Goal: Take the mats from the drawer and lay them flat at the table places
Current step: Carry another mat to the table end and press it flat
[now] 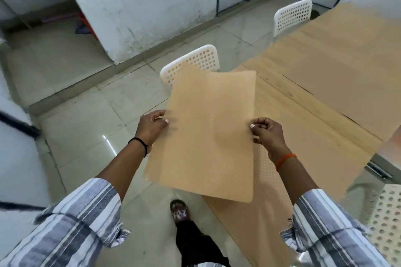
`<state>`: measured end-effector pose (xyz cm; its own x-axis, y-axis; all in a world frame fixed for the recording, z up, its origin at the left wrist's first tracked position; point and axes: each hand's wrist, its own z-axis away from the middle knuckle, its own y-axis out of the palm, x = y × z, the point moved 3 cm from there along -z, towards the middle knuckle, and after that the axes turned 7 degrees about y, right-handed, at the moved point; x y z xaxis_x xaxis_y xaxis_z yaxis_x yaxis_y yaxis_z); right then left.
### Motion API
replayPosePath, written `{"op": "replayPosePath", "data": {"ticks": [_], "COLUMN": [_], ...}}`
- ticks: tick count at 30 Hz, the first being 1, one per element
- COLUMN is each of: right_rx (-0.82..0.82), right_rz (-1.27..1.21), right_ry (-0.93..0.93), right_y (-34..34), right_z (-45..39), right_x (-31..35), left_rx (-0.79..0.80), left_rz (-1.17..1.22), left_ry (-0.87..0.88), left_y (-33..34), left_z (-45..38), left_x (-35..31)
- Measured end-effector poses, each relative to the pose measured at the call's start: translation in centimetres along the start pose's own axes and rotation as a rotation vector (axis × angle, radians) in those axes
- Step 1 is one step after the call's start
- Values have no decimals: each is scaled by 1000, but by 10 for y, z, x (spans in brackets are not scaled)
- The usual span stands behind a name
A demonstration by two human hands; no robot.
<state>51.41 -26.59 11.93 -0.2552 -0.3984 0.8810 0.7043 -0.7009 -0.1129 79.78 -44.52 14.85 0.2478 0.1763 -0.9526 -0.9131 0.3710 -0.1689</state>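
A tan mat (208, 128) with a fine dotted texture hangs in the air in front of me, tilted, its far end over the near corner of the wooden table (321, 102). My left hand (152, 128) pinches its left edge. My right hand (267, 134) pinches its right edge. Another tan mat (355, 84) lies flat further along the table on the right. The drawer is out of sight.
A white perforated chair (195, 60) stands at the table's left side beyond the held mat, another (293, 15) further back, a third (388, 223) at the lower right. My sandalled foot (179, 210) is on the tiled floor. A white wall (141, 6) runs on the left.
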Motion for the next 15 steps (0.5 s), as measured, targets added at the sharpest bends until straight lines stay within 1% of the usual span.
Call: {"op": "replayPosePath", "data": {"ticks": [7, 12, 15], "right_rx": [-203, -346, -367], "right_rz": [-15, 1, 57], "right_ry": [108, 172, 234], "right_y": [50, 72, 91], "right_z": [-31, -33, -36], "right_x": [-4, -8, -16], "left_rx": [240, 352, 461], "left_rz": [-204, -236, -279], "left_ry": [-51, -73, -122], "left_y": [-17, -14, -9], "left_z": [-105, -154, -186], "left_x": [-1, -3, 5]}}
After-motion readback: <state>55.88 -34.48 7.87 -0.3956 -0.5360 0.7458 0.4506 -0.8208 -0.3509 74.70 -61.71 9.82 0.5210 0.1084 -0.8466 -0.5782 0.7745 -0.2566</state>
